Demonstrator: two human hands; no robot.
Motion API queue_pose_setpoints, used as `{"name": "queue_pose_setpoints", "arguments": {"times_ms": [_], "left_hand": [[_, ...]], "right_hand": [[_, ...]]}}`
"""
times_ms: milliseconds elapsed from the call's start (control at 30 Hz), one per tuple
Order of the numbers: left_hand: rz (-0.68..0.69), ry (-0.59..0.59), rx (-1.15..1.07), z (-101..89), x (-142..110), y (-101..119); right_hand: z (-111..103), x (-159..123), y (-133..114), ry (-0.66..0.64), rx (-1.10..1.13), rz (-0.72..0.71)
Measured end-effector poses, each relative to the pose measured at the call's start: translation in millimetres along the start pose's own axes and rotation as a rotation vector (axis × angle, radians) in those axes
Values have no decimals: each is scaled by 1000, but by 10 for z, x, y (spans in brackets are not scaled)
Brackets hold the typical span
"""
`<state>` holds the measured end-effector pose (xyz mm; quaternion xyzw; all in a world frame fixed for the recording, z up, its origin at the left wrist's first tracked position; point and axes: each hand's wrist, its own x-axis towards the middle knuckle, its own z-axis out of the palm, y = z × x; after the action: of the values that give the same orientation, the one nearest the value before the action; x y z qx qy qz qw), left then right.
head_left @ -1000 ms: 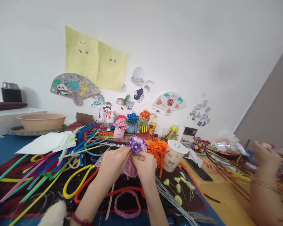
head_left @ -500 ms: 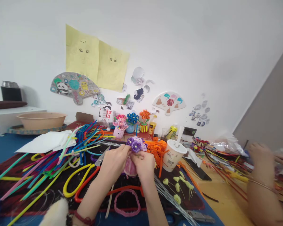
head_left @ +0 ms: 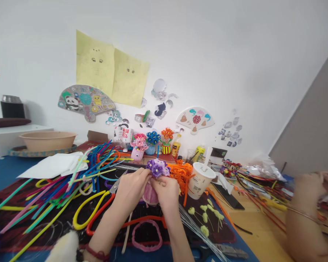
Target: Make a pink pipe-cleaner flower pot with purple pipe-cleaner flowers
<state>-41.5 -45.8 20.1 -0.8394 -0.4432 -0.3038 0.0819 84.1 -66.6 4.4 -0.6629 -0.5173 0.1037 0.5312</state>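
Note:
My left hand [head_left: 131,189] and my right hand [head_left: 167,189] are both closed around a small craft piece: a cluster of purple pipe-cleaner flowers [head_left: 157,167] on top of a pink woven pot [head_left: 149,194]. The left fingers pinch at the flowers' left side, and the right fingers wrap the pot and the stems just below the blooms. The piece is held just above a dark mat [head_left: 57,218]. A pink pipe-cleaner ring [head_left: 147,235] lies on the mat in front of my wrists.
Long coloured pipe cleaners [head_left: 60,182] cover the left of the table. A paper cup [head_left: 200,180], an orange pipe-cleaner pile [head_left: 182,173], thin wires [head_left: 196,225] and yellow buds [head_left: 206,216] lie right. Finished flower pots [head_left: 151,142] line the wall. Another person's hands [head_left: 311,193] work at far right.
My hands stay on the purple flower pot with small finger shifts. The other person's hands at the right have moved nearer together and slightly lower.

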Motion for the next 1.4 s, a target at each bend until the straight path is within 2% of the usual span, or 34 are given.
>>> {"name": "queue_pose_setpoints", "arguments": {"times_ms": [100, 300, 467, 567, 700, 800, 933, 1100, 1233, 1400], "left_hand": [[2, 30, -25, 32, -17, -43], [-47, 148, -158, 70, -32, -80], [-184, 188, -177, -15, -63, -34], [-239, 140, -130, -64, -97, 0], [-246, 69, -94, -61, -120, 31], [-268, 36, -108, -32, -122, 37], [-332, 34, -188, -10, -126, 25], [-356, 81, -329, 8, -104, -2], [-375, 59, -407, 38, -71, -9], [-516, 21, -372, 37, -58, -14]], "right_hand": [[-99, -49, 15, -157, 181, 49], [-269, -108, 283, 28, 252, 140], [-185, -66, 475, 73, 171, 72], [-92, -57, 476, -30, 227, 12], [-43, -73, 381, -192, 304, -57], [-42, -83, 296, -245, 300, -70], [-33, -90, 219, -150, 212, -17], [-29, -113, 177, -17, 131, -32], [-43, -120, 152, 15, 152, -25], [-46, -94, 168, 58, 176, -2]]}}
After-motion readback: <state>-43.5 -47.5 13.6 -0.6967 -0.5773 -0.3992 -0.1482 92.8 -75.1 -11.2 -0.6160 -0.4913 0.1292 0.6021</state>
